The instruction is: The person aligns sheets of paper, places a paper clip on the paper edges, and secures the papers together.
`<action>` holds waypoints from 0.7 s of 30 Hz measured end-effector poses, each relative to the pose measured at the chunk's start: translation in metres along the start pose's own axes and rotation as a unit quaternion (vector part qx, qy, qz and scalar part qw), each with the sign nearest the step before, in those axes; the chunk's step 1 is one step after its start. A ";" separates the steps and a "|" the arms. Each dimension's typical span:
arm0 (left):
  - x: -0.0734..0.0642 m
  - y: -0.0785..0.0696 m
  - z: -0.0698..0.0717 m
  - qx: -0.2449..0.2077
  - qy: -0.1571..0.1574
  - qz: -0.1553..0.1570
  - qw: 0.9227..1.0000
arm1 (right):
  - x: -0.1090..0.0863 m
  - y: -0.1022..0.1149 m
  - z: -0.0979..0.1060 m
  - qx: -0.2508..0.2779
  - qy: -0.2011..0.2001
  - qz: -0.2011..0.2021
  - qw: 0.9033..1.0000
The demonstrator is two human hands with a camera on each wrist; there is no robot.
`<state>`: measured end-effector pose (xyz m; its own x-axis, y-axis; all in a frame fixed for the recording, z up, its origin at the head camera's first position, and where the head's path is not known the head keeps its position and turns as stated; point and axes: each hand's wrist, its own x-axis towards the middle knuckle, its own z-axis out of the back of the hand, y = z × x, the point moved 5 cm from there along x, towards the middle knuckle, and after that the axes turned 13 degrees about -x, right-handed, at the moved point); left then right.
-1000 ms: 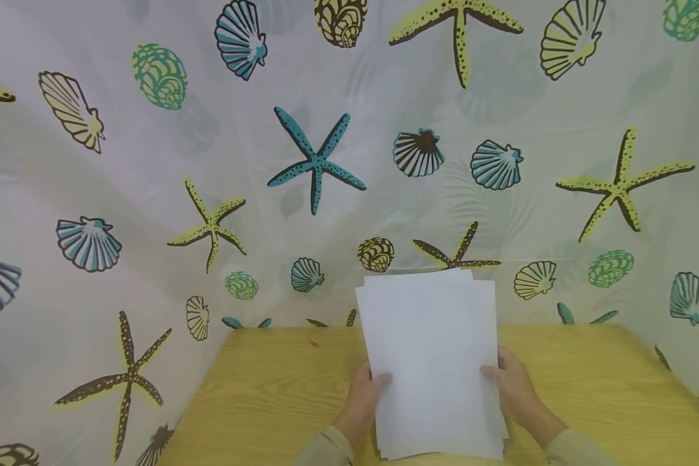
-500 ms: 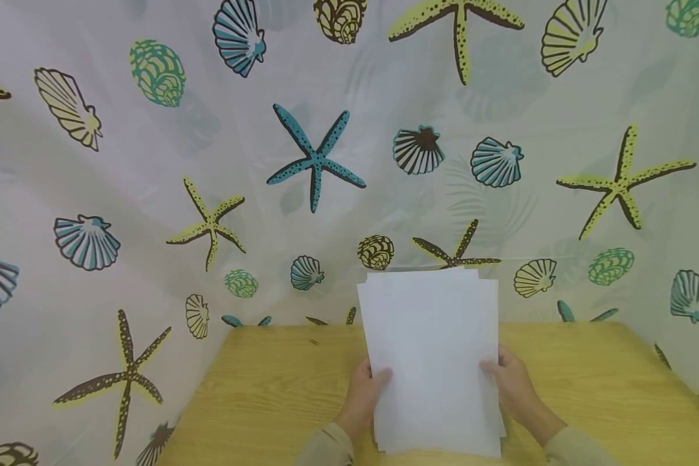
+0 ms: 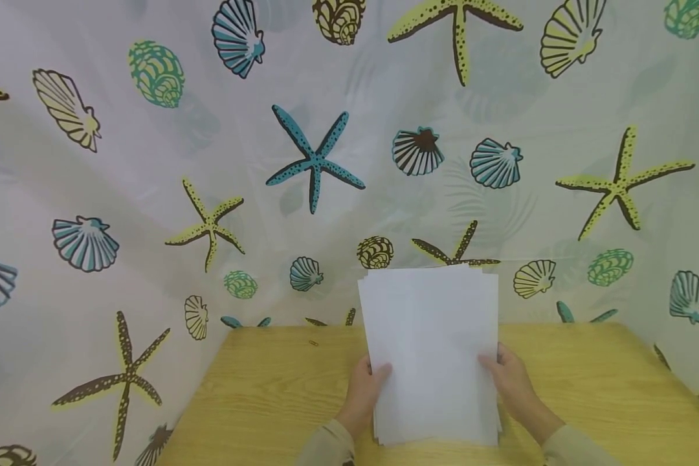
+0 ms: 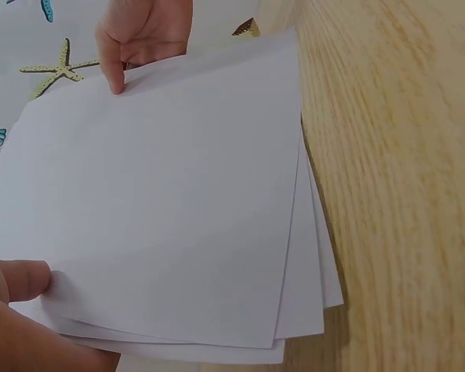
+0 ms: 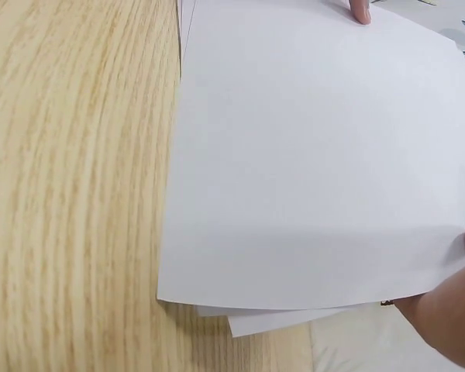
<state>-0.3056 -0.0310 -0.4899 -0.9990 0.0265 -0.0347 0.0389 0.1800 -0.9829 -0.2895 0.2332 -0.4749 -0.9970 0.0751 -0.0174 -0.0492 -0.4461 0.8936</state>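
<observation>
Between both hands a stack of white paper sheets [image 3: 433, 349] is held up over the table, its sheets fanned unevenly at the edges. My left hand [image 3: 364, 391] grips the left side, thumb on the front face and fingers behind. On the opposite edge my right hand [image 3: 515, 385] does the same, its thumb pressing the front sheet. In the left wrist view the offset corners of several sheets [image 4: 304, 310] show at the lower right. The right wrist view has the lower edges of the paper [image 5: 310, 186] close over the wood. The fingers behind the sheets are mostly hidden.
A light wooden table [image 3: 279, 388] spreads beneath the hands. Near its back edge on the left lies a small paper clip [image 3: 313, 343]. A white curtain [image 3: 338, 84] printed with shells and starfish stands behind and along both sides.
The stack has risen slightly in the head view, and its sheets sit a little closer together at the top and bottom right. Both hands keep their grip on the sides.
</observation>
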 end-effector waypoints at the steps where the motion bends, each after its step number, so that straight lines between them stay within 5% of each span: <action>1: 0.001 -0.001 0.000 0.001 0.001 -0.003 1.000 | 0.001 0.000 0.000 -0.001 -0.001 0.003 1.000; 11: 0.004 -0.006 0.000 0.007 -0.014 -0.001 1.000 | 0.000 0.009 0.001 -0.009 -0.025 0.016 1.000; 21: 0.005 -0.001 -0.004 0.020 0.003 -0.035 0.999 | -0.001 0.009 -0.003 0.015 -0.015 0.026 0.999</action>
<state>-0.3101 -0.0274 -0.4882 -0.9991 0.0217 0.0362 -0.0327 0.1428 -0.9892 -0.2889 0.2259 -0.4682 -0.9959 0.0803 0.0427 0.0048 -0.4225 0.9064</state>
